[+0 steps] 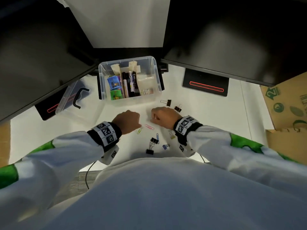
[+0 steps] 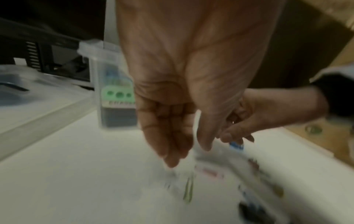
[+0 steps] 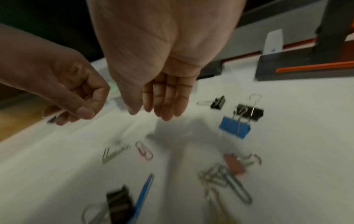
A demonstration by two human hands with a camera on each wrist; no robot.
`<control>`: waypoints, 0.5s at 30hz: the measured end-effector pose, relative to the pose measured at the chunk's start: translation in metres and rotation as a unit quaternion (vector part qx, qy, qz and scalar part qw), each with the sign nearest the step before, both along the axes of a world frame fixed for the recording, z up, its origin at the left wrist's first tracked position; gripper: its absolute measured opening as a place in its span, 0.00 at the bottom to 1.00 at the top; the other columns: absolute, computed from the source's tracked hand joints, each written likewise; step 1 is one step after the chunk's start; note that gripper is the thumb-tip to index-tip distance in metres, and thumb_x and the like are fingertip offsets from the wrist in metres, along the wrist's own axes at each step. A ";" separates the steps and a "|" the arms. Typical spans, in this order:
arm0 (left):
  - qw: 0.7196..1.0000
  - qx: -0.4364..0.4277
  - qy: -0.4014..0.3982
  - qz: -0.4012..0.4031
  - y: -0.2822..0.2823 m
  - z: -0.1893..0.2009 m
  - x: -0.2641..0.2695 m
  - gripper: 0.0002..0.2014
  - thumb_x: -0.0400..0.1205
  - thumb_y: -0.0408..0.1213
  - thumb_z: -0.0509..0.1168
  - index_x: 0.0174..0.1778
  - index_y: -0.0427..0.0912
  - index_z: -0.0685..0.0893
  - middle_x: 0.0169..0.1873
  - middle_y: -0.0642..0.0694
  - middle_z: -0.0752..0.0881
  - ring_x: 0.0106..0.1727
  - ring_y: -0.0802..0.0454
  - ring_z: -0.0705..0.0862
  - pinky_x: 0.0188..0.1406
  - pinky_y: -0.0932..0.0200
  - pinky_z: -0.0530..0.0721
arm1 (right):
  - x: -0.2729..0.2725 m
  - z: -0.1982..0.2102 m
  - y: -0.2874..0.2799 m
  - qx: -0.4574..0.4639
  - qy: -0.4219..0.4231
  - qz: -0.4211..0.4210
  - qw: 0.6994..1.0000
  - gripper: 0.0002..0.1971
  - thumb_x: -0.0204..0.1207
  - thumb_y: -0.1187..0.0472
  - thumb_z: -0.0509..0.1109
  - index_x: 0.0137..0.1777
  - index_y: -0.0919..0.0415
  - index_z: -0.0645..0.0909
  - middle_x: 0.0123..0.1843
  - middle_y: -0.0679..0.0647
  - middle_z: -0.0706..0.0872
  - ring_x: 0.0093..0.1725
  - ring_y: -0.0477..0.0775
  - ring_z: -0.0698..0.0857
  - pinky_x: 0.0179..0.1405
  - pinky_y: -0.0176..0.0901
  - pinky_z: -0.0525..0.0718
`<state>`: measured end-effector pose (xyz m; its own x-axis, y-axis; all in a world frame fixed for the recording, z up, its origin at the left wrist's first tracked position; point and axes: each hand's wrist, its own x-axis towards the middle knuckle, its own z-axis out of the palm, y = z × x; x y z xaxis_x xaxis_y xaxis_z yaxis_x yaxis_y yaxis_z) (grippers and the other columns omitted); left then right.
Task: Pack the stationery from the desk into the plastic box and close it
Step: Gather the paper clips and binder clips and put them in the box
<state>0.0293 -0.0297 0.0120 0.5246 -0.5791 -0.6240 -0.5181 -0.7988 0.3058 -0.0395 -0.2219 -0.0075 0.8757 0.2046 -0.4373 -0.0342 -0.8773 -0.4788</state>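
White desk [image 1: 207, 113] bears scattered clips; clear plastic box [image 1: 158, 83] stands open, half-filled.

open plastic box [image 1: 156, 75], clips [image 1: 152, 141] on desk [image 1: 207, 117]

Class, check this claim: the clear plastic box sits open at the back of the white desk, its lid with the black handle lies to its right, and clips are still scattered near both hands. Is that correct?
One detail is wrong. The lid lies to the left of the plastic box, not its right, as the head view shows. The box is open, and clips are scattered near the left hand and right hand.
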 end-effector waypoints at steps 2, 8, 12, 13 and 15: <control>0.996 0.087 -0.011 -0.013 0.006 -0.019 -0.011 0.21 0.81 0.54 0.64 0.55 0.37 0.83 0.54 0.37 0.87 0.56 0.38 0.85 0.51 0.49 0.81 | -0.001 -0.021 0.014 -0.039 0.046 0.038 0.997 0.15 0.81 0.48 0.65 0.53 0.61 0.78 0.51 0.57 0.82 0.47 0.58 0.81 0.41 0.46 0.73; 0.995 0.079 -0.046 0.043 0.000 -0.055 -0.037 0.24 0.83 0.51 0.64 0.62 0.32 0.75 0.60 0.35 0.83 0.59 0.37 0.85 0.52 0.47 0.82 | -0.004 -0.048 0.042 -0.115 0.017 0.082 0.990 0.12 0.81 0.64 0.64 0.61 0.67 0.75 0.61 0.64 0.78 0.54 0.66 0.84 0.41 0.51 0.77; 0.998 0.038 -0.038 0.045 0.009 -0.064 -0.036 0.13 0.85 0.37 0.61 0.62 0.35 0.74 0.60 0.35 0.82 0.59 0.35 0.84 0.55 0.46 0.81 | -0.008 -0.048 0.037 -0.127 0.042 0.097 0.986 0.13 0.79 0.69 0.64 0.63 0.67 0.76 0.62 0.63 0.77 0.56 0.66 0.83 0.46 0.53 0.81; 0.998 0.029 -0.038 0.040 0.012 -0.066 -0.035 0.11 0.85 0.36 0.60 0.60 0.35 0.75 0.59 0.36 0.82 0.58 0.35 0.84 0.53 0.46 0.81 | -0.009 -0.048 0.033 -0.125 0.049 0.094 0.986 0.14 0.79 0.70 0.64 0.63 0.67 0.76 0.63 0.63 0.77 0.56 0.65 0.83 0.46 0.52 0.81; 0.999 0.023 -0.041 0.020 0.016 -0.067 -0.033 0.10 0.85 0.35 0.58 0.58 0.35 0.77 0.57 0.38 0.82 0.57 0.37 0.83 0.52 0.48 0.80 | -0.013 -0.050 0.025 -0.116 0.060 0.081 0.988 0.13 0.80 0.69 0.63 0.63 0.68 0.75 0.62 0.63 0.78 0.57 0.64 0.83 0.43 0.49 0.76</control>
<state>-0.0036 -0.0137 -0.0548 0.5971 -0.5283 -0.6036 -0.5069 -0.8317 0.2265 -0.0523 -0.1972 -0.0570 0.7793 0.2201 -0.5867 0.0714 -0.9614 -0.2658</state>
